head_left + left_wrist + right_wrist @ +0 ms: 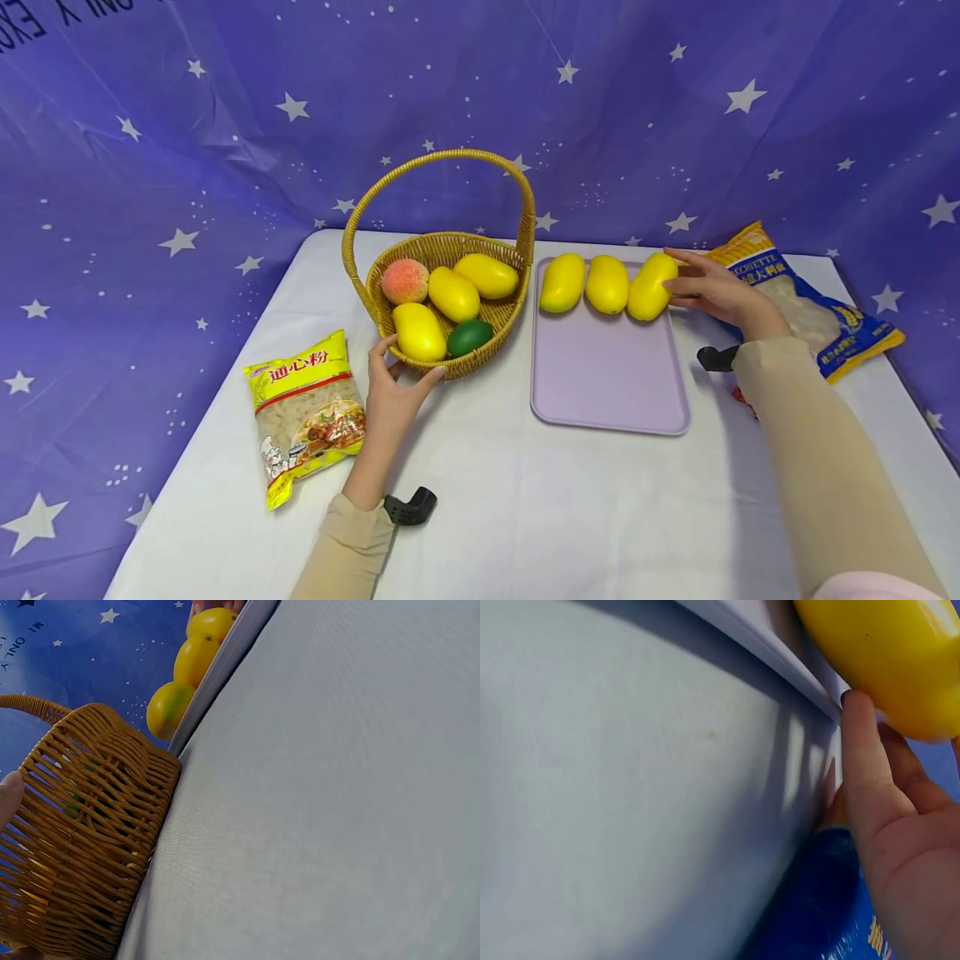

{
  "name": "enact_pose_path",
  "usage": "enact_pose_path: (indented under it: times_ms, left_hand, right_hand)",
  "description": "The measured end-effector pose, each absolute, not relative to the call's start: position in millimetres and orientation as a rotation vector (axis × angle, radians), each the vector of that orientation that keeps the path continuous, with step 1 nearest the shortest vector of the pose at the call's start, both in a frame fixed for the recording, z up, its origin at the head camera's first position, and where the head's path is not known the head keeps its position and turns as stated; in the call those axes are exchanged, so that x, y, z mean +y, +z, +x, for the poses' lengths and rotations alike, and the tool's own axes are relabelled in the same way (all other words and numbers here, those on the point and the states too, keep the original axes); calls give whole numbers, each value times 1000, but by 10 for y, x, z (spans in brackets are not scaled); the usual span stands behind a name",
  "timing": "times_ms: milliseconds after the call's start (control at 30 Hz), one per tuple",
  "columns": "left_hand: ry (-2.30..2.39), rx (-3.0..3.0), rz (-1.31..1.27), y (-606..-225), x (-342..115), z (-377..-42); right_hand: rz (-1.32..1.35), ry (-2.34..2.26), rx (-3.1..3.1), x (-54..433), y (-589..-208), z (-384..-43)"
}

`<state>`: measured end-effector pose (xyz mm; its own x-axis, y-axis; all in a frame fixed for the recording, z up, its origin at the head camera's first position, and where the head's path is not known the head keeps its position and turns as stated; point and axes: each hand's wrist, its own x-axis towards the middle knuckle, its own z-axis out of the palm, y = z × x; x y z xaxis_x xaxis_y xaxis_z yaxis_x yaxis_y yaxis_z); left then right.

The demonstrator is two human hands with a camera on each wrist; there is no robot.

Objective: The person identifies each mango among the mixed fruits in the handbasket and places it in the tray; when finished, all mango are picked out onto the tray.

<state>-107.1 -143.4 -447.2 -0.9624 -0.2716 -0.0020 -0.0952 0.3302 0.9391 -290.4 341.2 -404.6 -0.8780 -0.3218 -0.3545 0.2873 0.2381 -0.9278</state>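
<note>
A woven basket [442,243] with a tall handle holds three yellow mangoes [419,332], a pink-orange peach [405,282] and a dark green oval fruit [470,337]. My left hand [393,396] grips the basket's near left end, its thumb and fingers spread along the rim; its thumb tip [10,796] shows against the weave in the left wrist view. Three more mangoes lie in a row at the far side of a lilac tray [607,375]. My right hand [723,292] holds the rightmost mango [651,287] by its right side, and its fingertips touch the skin in the right wrist view.
A yellow-topped pasta bag [307,417] lies left of the basket. Right of the tray, a blue and orange pasta bag [810,308] lies partly under my right arm, with a small red thing [742,400] beside it. A purple starry cloth [600,125] hangs behind the white table [480,500].
</note>
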Motion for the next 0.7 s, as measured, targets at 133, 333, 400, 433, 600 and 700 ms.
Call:
enact_pose_path:
  times_ms: [133,333,400,433,600,700]
  left_hand:
    - [-1697,-2429,331,-4466,-1425,-1066]
    - [-1695,-2426,320,-4470,-1429,-1060]
    - [-1692,-2431,321,-4470,-1430,-1059]
    - [-1691,-2432,322,-4472,-1429,-1058]
    - [-1682,-2441,326,-4473,-1427,-1051]
    - [-1681,-2438,321,-4466,-1426,-1049]
  right_hand:
    - [-28,-1740,2016,3369,-4084,-2903]
    - [47,-1745,2031,3309,-4097,-2906]
    - [65,-1717,2069,3287,-4099,-2910]
    - [69,-1699,2095,3272,-4096,-2908]
    - [88,-1597,2247,3196,-4067,-2905]
    - [92,-1530,2332,3161,-4041,-2901]
